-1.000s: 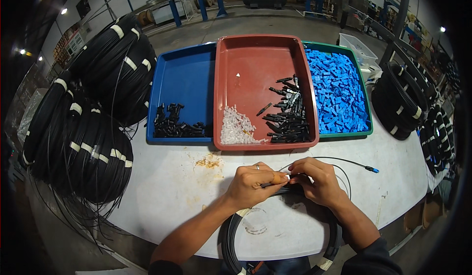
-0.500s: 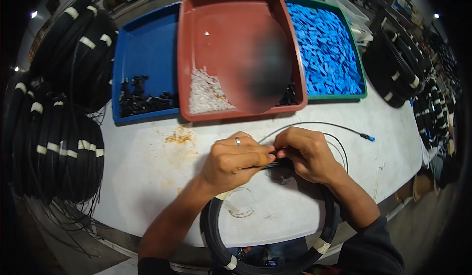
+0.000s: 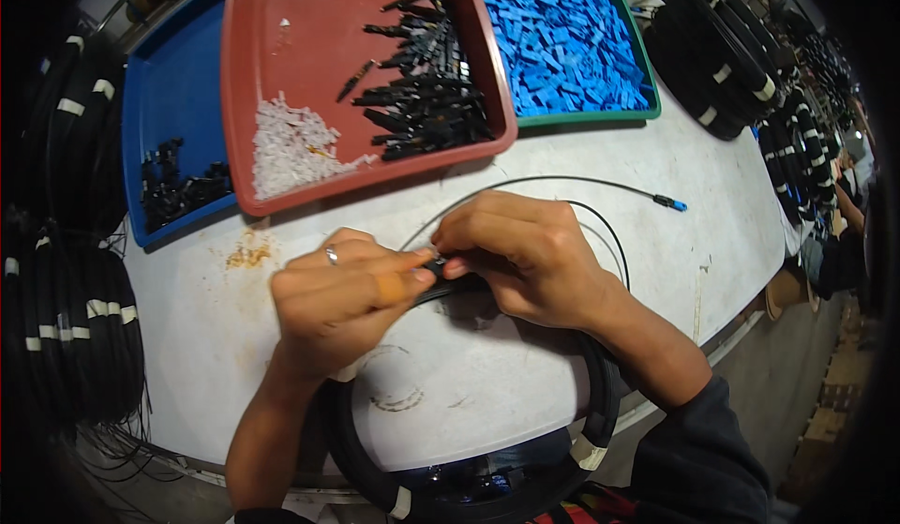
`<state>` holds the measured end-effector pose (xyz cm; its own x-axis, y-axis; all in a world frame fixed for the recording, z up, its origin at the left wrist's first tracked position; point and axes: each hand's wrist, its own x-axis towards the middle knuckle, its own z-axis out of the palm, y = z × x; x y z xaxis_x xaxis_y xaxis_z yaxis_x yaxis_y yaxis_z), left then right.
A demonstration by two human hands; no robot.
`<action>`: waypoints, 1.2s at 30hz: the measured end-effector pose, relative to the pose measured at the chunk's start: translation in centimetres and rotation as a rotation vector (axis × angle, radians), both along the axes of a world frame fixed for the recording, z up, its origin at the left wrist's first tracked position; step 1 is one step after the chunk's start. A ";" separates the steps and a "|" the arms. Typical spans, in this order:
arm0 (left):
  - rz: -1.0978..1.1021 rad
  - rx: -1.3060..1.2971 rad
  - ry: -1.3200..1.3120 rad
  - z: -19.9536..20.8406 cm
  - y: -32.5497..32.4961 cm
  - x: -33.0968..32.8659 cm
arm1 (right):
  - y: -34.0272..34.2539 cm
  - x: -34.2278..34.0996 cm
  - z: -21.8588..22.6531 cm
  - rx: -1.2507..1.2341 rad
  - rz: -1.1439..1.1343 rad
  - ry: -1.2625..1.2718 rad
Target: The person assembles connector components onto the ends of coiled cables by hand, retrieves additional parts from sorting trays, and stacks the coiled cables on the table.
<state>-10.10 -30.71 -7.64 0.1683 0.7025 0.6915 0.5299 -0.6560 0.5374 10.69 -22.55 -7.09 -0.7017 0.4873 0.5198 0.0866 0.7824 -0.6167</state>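
My left hand, with a ring and an orange wrap on one finger, pinches a small black connector. My right hand meets it from the right, fingertips closed on the same piece. Fingers hide most of the connector. Beneath both hands lies a thick coil of black cable bound with pale tape, overhanging the table's near edge. A loose length of cable arcs to the right and ends in a black connector with a blue tip.
A red tray holds white pieces and black connectors. The blue tray has small black parts; the green tray has blue caps. Taped cable coils stand left, others at far right.
My view has shifted, so trays and hands appear farther left and higher. Both hands stay together at the connector, with the fingers slightly shifted.
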 end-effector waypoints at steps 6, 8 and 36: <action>0.013 -0.047 -0.016 -0.4 0.5 0.3 | 0.0 0.3 0.2 0.049 -0.014 -0.002; -0.015 0.027 0.048 -0.1 0.5 0.0 | -0.1 0.2 0.3 0.024 0.002 -0.012; 0.004 -0.019 -0.143 -0.9 0.6 0.0 | -0.2 -0.2 0.8 0.008 -0.018 -0.013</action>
<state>-10.12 -30.09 -8.50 0.0664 0.7164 0.6945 0.4495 -0.6429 0.6202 10.51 -22.72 -6.30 -0.6996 0.4958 0.5146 0.1086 0.7855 -0.6092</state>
